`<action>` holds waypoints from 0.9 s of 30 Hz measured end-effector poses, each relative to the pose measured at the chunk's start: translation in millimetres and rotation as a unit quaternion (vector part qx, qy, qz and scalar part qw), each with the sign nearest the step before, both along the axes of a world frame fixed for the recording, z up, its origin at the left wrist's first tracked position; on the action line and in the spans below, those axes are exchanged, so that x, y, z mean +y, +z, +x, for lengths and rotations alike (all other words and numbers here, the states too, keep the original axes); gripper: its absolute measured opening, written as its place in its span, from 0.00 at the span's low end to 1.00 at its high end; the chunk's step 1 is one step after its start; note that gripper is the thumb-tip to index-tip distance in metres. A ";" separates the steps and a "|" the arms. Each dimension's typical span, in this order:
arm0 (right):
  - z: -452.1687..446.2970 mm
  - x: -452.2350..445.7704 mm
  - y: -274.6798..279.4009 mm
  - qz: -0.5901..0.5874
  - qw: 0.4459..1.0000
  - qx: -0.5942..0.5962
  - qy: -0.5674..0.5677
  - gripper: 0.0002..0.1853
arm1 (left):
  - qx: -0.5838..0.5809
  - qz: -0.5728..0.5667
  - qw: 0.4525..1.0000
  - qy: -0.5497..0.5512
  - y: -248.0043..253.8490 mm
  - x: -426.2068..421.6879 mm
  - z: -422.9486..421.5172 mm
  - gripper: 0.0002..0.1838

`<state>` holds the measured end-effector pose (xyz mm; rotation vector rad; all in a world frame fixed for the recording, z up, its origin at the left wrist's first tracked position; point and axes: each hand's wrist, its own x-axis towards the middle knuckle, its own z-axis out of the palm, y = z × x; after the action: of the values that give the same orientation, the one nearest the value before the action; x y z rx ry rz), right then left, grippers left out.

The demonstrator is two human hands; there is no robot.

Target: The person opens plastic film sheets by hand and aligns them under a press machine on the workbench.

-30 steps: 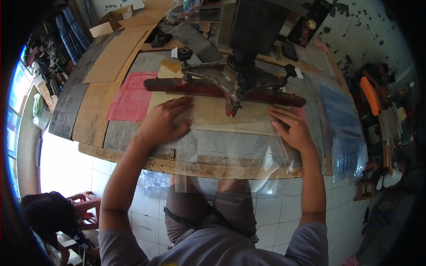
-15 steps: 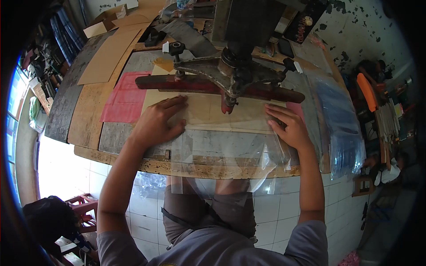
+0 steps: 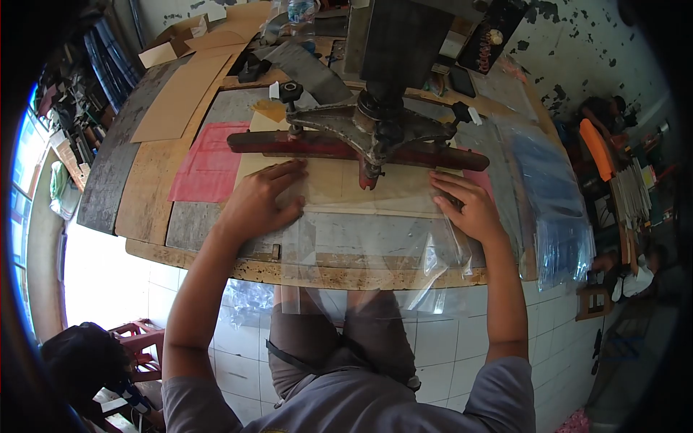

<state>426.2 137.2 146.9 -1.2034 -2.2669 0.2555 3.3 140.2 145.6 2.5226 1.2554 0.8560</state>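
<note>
My left hand [image 3: 263,200] lies with fingers stretched out on the left part of a clear plastic sheet [image 3: 346,249]. On the right part of that sheet rests my right hand [image 3: 468,207], fingers extended and thumb apart. The sheet hangs over the table's front edge towards my lap. Beneath its far part is a cream-coloured sheet [image 3: 339,180] on the grey table plate. A press head [image 3: 379,119] with a long reddish bar [image 3: 325,147] sits just beyond my fingertips, across the cream sheet. Whether the bar touches the plastic cannot be made out.
A pink sheet [image 3: 206,162] lies left of the press, partly under the cream one. Stacked bluish clear plastic [image 3: 556,209] drapes over the table's right side. Cardboard [image 3: 184,97] covers the left side. A plastic bottle [image 3: 302,18] stands at the back.
The press head and its bar have come down slightly. Both hands stay in place on the plastic sheet. The view has shifted a little.
</note>
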 end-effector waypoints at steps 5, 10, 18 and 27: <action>-1.5 -2.0 0.8 -0.005 1.000 0.020 -0.002 0.16 | 0.015 0.012 1.000 -0.002 2.7 -1.3 -1.1 0.22; 2.2 -2.3 -3.0 0.022 1.000 0.018 0.013 0.15 | 0.025 0.038 0.999 -0.005 -3.6 -2.3 -2.0 0.22; 5.6 -6.0 -4.8 0.026 0.999 0.027 0.015 0.15 | 0.026 0.050 0.998 0.001 -6.3 -9.6 -2.1 0.22; 7.7 -16.0 -6.6 0.004 0.999 0.044 0.013 0.17 | 0.017 0.018 1.000 0.019 -3.5 -24.3 -3.5 0.23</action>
<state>433.9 121.2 140.3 -1.1371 -2.2059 0.3025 -0.2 115.9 142.1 2.5580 1.3148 0.8554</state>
